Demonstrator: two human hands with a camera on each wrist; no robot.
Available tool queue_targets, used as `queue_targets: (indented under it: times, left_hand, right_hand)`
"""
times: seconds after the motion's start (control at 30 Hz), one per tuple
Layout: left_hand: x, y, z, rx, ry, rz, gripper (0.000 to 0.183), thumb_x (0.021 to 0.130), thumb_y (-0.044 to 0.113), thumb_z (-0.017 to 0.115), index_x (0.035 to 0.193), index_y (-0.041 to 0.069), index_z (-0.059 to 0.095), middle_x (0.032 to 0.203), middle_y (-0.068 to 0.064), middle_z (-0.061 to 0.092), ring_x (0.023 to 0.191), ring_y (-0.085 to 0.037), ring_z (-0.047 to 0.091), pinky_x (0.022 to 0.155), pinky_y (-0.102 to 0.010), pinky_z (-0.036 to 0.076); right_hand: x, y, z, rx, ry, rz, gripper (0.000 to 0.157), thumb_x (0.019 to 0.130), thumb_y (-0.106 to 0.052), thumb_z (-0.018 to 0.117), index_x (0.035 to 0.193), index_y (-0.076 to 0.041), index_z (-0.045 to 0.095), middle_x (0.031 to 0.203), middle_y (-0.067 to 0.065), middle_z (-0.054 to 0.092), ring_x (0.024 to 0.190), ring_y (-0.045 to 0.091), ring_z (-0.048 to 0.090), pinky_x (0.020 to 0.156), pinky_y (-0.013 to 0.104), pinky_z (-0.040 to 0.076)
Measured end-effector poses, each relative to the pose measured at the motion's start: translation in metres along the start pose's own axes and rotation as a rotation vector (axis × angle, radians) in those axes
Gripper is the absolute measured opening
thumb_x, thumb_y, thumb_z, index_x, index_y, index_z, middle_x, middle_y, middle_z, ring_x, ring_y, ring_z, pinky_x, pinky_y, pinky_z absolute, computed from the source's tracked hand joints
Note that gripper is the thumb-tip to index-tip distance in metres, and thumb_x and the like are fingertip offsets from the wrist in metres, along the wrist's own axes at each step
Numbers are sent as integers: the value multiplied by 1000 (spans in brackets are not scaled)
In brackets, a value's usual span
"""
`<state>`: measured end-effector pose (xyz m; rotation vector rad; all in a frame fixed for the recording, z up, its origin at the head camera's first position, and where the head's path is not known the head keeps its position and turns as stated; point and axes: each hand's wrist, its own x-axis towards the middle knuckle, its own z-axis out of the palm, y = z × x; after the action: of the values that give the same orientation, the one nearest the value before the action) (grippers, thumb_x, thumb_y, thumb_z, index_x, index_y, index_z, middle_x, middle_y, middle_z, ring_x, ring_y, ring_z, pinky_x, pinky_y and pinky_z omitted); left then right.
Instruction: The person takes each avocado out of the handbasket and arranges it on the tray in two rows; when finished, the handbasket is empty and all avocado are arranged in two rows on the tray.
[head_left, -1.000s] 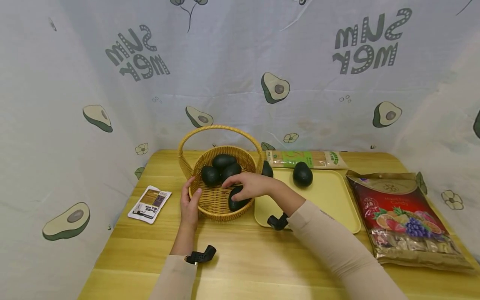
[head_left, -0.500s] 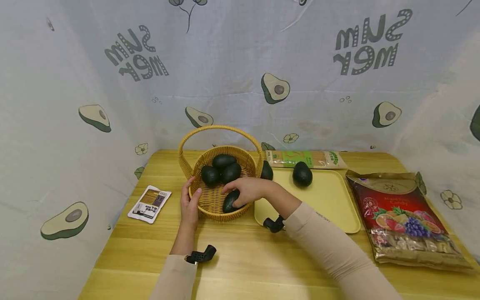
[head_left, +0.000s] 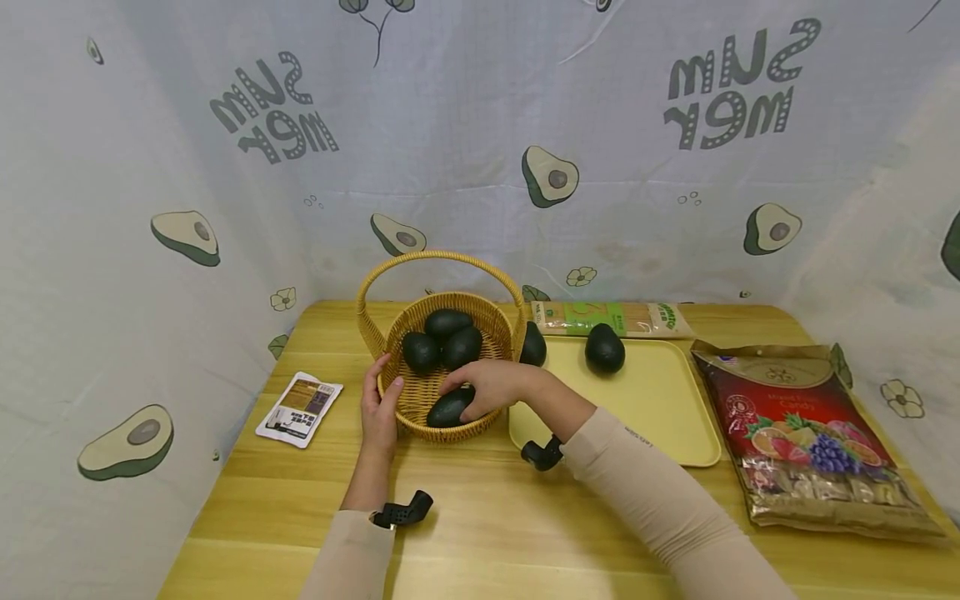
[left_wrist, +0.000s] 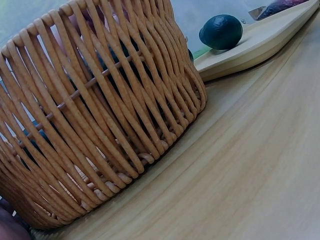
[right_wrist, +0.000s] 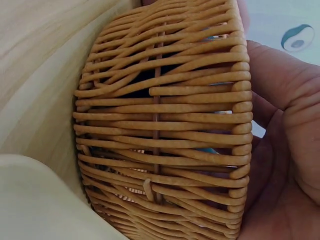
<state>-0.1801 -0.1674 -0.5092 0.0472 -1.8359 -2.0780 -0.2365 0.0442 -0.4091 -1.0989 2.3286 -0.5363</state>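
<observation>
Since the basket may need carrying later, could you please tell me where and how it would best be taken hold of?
Probably by the top middle of its handle, coming from above. The handle arches upright over the basket with nothing touching its crest, and a centred hold should help keep the avocados inside level.

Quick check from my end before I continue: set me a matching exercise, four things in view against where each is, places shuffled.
Things
1. left hand
2. right hand
3. candy bag
4. white packet

Places
A. lying right of the yellow tray
B. gripping an avocado in the basket
C. lying left of the basket, near the table's left edge
D. touching the basket's side

Pairs: 1-D, 2-B, 3-A, 4-C
</observation>
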Motion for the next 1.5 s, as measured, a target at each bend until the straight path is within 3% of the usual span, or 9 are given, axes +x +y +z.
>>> queue_targets:
  times: [0.13, 0.4, 0.57, 0.9, 1.2, 1.5]
  left_hand:
    - [0, -1, 1, 5, 5, -1, 48, 101, 10, 52, 149, 2, 44, 159, -14, 38, 149, -28, 33, 114, -26, 30]
    - [-1, -1, 1, -4, 2, 8, 48, 101, 9, 52, 148, 1, 45, 162, -14, 34, 153, -27, 24, 125, -50, 17]
    - [-2, -1, 1, 14, -3, 12, 48, 101, 10, 51, 148, 0, 44, 162, -14, 34, 155, -27, 20, 126, -52, 14]
    - [-1, -2, 2, 1, 5, 9, 48, 101, 9, 52, 148, 1, 44, 162, -12, 35, 153, -26, 24, 124, -48, 17]
    - [-2, -3, -1, 0, 11, -15, 48, 102, 10, 52, 149, 4, 44, 161, -12, 36, 149, -28, 33, 110, -18, 31]
    - [-4, -4, 0, -19, -1, -2, 49, 103, 9, 51, 150, 3, 42, 160, -14, 36, 147, -30, 34, 105, -12, 34]
  right_hand:
    - [-2, 1, 1, 18, 29, -12, 51, 90, -21, 76, 139, -18, 63, 140, 1, 63, 129, 22, 58, 108, 43, 47]
    - [-12, -6, -2, 46, 125, -53, 52, 91, -25, 74, 141, -19, 61, 145, 4, 58, 131, 24, 57, 106, 43, 48]
    - [-22, -10, -4, 94, 186, -77, 52, 92, -29, 73, 141, -20, 60, 143, 6, 57, 124, 24, 59, 100, 42, 52]
    - [-51, -11, -8, 206, 313, -78, 54, 91, -28, 75, 141, -18, 59, 138, 10, 58, 118, 26, 60, 96, 47, 55]
    - [-75, -8, -11, 262, 385, -71, 54, 90, -23, 77, 140, -17, 58, 139, 10, 57, 120, 29, 61, 92, 40, 57]
    - [-103, 5, -10, 305, 443, -45, 54, 91, -23, 78, 141, -16, 58, 135, 11, 57, 118, 29, 62, 97, 45, 56]
